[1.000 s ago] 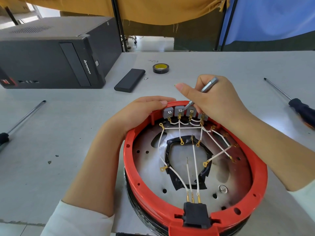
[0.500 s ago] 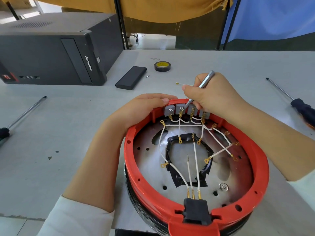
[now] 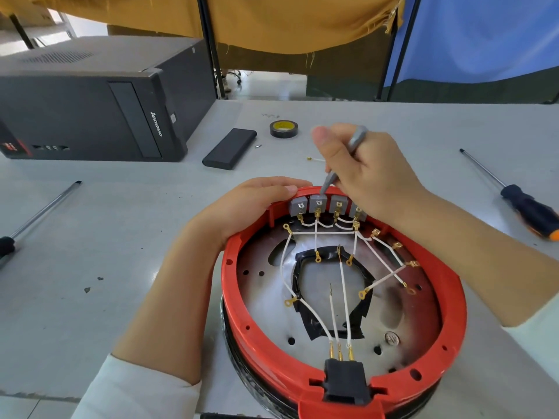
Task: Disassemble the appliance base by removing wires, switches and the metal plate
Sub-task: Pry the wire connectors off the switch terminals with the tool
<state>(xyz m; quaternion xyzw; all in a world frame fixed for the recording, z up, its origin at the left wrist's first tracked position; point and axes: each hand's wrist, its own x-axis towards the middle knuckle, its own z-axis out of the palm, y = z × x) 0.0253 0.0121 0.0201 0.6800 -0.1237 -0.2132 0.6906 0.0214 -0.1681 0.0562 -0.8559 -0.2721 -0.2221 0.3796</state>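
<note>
Gripping a slim grey metal tool [image 3: 329,180] between curled fingers and thumb, the right hand [image 3: 370,173] hovers over the far rim of the red appliance base [image 3: 447,316], the tool's tip down on the second of four grey switches [image 3: 317,204] lined up just inside that rim. The left hand [image 3: 242,210] rests on the base's far-left edge — fingers laid fairly straight over the rim, the fingertips just beside the first switch.

Inside the ring lies the round metal plate [image 3: 263,306], with a black-edged cut-out at its middle. White wires [image 3: 343,297] with brass terminals run across it, some from the switches, three into a black connector block [image 3: 346,382] at the near rim.

The base stands on a grey table [image 3: 106,252]. Beyond the hands lie a loose bit of white wire [image 3: 316,159], a roll of black tape [image 3: 283,129] and a flat black case [image 3: 230,149]; a desktop computer tower [image 3: 90,101] lies on its side at the far left. One screwdriver [image 3: 514,198] lies at the right — another [image 3: 36,219] at the left.
</note>
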